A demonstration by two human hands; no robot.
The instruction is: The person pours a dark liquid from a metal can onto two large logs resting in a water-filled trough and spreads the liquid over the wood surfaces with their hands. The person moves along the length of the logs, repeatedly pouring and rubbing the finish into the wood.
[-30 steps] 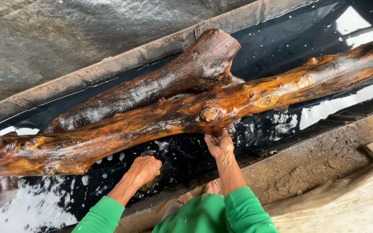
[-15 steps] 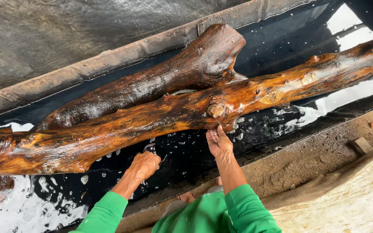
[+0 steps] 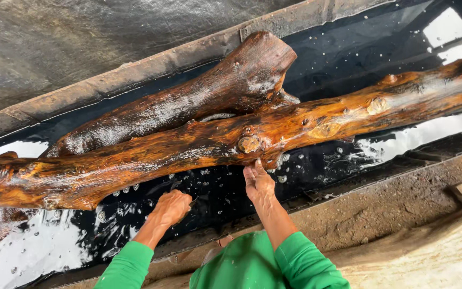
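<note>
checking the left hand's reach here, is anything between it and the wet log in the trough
Nothing solid shows. The left hand, closed in a fist, sits just below the long wet log, with only dark, bubbly liquid between them. The right hand already has its fingertips at the log's underside.

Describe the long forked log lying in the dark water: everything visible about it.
The log is wet, glossy, orange-brown wood with darker streaks, knots and a rough, barkless surface. It lies lengthwise across the black-lined trough, partly in dark liquid. A thick, blunt-ended branch forks toward the far rim. Both ends run out of view. The right hand touches its near underside below a knot; the left hand, closed, sits just short of it.
</note>
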